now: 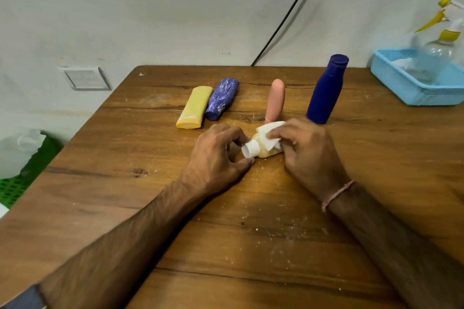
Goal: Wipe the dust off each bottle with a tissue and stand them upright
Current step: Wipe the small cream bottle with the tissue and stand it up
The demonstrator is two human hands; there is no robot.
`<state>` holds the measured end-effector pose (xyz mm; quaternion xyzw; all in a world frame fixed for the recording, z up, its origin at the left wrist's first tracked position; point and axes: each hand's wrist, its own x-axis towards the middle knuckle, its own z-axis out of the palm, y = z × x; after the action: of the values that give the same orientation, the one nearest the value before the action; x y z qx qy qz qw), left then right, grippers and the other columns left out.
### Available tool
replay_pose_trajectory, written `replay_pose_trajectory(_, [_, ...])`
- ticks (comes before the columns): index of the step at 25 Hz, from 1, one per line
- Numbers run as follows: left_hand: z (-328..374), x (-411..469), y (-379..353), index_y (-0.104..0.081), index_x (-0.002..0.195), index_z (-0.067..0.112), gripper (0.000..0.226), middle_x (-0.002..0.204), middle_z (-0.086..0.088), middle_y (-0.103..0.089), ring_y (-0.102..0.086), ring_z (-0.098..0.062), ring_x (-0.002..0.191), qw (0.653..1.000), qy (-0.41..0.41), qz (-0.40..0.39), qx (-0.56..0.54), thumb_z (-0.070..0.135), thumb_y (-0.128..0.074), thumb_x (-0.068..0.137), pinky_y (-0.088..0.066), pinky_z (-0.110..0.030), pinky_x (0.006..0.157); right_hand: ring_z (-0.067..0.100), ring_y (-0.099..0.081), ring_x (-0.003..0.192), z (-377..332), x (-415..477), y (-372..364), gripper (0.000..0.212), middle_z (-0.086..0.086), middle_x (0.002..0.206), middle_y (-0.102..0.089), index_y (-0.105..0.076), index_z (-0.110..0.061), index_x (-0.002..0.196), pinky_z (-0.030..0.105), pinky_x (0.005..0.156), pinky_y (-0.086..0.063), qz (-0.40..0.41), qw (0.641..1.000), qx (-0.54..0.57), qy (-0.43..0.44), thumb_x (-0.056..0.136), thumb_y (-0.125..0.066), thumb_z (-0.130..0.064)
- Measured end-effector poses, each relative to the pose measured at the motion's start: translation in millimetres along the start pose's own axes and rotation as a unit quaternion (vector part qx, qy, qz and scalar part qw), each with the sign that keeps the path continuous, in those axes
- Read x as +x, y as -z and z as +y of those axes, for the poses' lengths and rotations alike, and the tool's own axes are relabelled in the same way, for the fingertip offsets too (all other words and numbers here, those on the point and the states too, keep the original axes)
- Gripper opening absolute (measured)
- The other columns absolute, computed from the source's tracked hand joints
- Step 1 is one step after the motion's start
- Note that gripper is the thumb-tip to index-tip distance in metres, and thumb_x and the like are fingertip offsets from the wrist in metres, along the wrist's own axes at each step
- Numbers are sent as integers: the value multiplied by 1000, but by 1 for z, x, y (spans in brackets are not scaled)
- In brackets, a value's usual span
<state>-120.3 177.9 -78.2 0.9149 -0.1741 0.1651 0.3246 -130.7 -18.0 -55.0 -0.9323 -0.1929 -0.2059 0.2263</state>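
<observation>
A small yellow bottle [263,152] with a white cap lies on its side at the table's middle. My left hand [218,155] pinches its white cap. My right hand [306,150] presses a white tissue [267,133] onto the bottle's body, fingers curled round both. Behind them a dark blue bottle [326,90] and a pink bottle [275,100] stand upright. Further left, a yellow bottle [194,108] and a purple patterned bottle [222,98] lie flat side by side.
The wooden table [175,208] carries scattered dust and crumbs near its front. A light blue basket [411,88] at the back right holds a clear spray bottle [439,42]. A green crate [22,178] with a white bag sits beside the table's left edge.
</observation>
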Motion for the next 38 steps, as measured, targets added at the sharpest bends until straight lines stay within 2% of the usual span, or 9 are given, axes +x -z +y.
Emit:
replay_pose_trajectory(2, [1, -1, 0, -70, 94, 21, 31, 93, 5, -62, -51, -10, 79, 1000, -9, 10, 1, 30, -89, 71, -41, -26, 67, 12, -59, 107, -7, 3, -5, 28, 0, 108, -70, -72, -14, 105, 26, 98, -48, -14, 998, 19, 59, 85, -61, 3])
replay_pose_trajectory(7, [1, 0, 0, -71, 95, 20, 30, 96, 9, -63, -44, -3, 78, 1000, -19, 3, 13, 30, -88, 72, -30, -11, 66, 16, -59, 108, 15, 9, 0, 28, 2, 109, -69, -73, -14, 102, 33, 103, -46, 49, 997, -17, -55, 86, -61, 5])
replay_pose_trajectory(13, [1, -2, -1, -72, 89, 19, 27, 84, 15, -55, -45, 9, 72, 1000, -6, 17, -4, 25, -89, 69, -30, -4, 64, 12, -59, 105, -5, 5, -10, 23, 2, 106, -68, -74, -11, 104, 20, 98, -47, -12, 991, 53, 124, 86, -61, -3])
replay_pose_trajectory(16, [2, -1, 1, -72, 95, 19, 31, 93, 11, -64, -45, 9, 74, 1000, 3, 3, -3, 28, -89, 70, -31, -5, 63, 11, -60, 110, 11, 8, -3, 31, 3, 115, -68, -70, -14, 114, 11, 99, -42, 27, 998, 42, 26, 87, -61, -1])
replay_pose_trajectory(18, [2, 0, 1, -72, 97, 20, 32, 97, 13, -65, -45, 10, 74, 1000, 8, -4, -3, 29, -89, 71, -31, -4, 62, 8, -58, 109, 18, 9, -2, 34, 0, 119, -66, -67, -17, 118, 12, 101, -40, 41, 998, 26, -45, 88, -63, -2])
replay_pose_trajectory(22, [3, -1, 1, -73, 95, 22, 32, 93, 15, -64, -47, 12, 73, 1000, 15, -1, -15, 29, -90, 70, -33, -2, 62, 3, -52, 100, 18, 7, -4, 24, 1, 111, -66, -71, -17, 111, -3, 86, -31, 48, 996, 29, -63, 89, -66, -8])
replay_pose_trajectory(27, [5, -2, 0, -72, 83, 22, 26, 77, 12, -67, -58, 0, 67, 999, 34, 2, -41, 30, -89, 66, -42, -15, 60, 12, -59, 101, -4, -1, -16, 26, 2, 103, -67, -73, -13, 107, 22, 95, -47, -9, 992, 52, 114, 85, -68, 0])
replay_pose_trajectory(33, [7, -2, 4, -72, 90, 23, 27, 81, 9, -71, -67, -2, 71, 991, 105, -30, -83, 37, -86, 72, -60, -26, 62, 9, -58, 106, 21, 5, -4, 27, -1, 112, -66, -70, -15, 109, 28, 102, -47, 35, 997, 52, -36, 88, -62, 0])
replay_pose_trajectory(38, [8, -1, 4, -71, 82, 23, 27, 70, 9, -68, -60, -1, 62, 993, 97, -30, -59, 42, -86, 71, -43, -12, 50, 12, -57, 107, -8, -1, -16, 25, 2, 106, -66, -72, -13, 105, 23, 99, -45, -7, 994, 67, 91, 86, -62, 0])
